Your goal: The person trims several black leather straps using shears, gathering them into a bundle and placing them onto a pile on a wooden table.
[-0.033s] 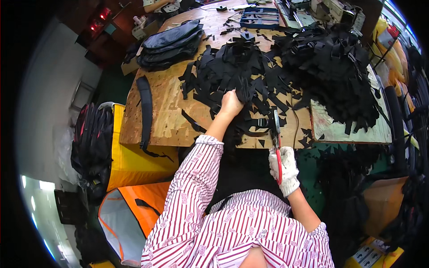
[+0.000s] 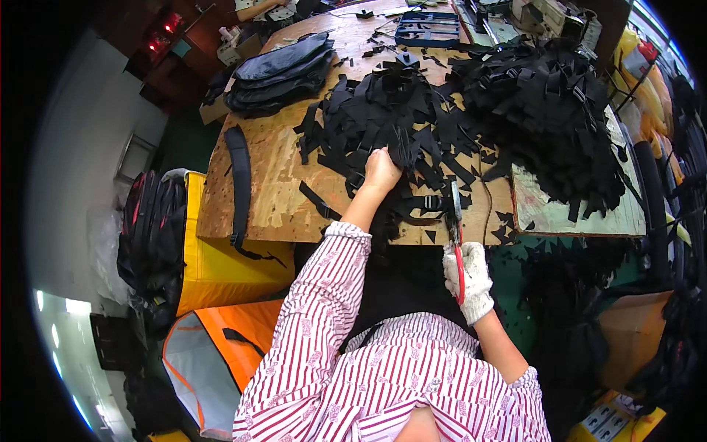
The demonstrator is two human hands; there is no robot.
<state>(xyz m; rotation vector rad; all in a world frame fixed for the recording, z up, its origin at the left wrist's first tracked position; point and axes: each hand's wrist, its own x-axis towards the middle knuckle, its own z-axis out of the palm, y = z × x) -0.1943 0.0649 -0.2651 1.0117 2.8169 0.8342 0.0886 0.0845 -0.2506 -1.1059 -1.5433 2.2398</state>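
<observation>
My bare left hand [image 2: 382, 171] is closed at the near side of a heap of black webbing pieces [image 2: 379, 110]. Its fingers seem to grip dark strands or strips at the heap's edge; exactly what is pinched is hard to make out. In a white knitted glove, my right hand [image 2: 471, 278] is wrapped round the red handles of a pair of scissors [image 2: 458, 243]. The blades point away from me over the table's front edge, next to a black strap with a buckle [image 2: 427, 202]. Another short strap piece [image 2: 318, 200] lies left of my left wrist.
A padded black shoulder strap [image 2: 239, 184] lies at the table's left, below stacked black panels [image 2: 283, 74]. Right stands a larger pile of black webbing [image 2: 545, 118]. A blue tray [image 2: 428, 46] is at the back. Yellow [image 2: 228, 272] and orange bags [image 2: 243, 331] sit beside the table.
</observation>
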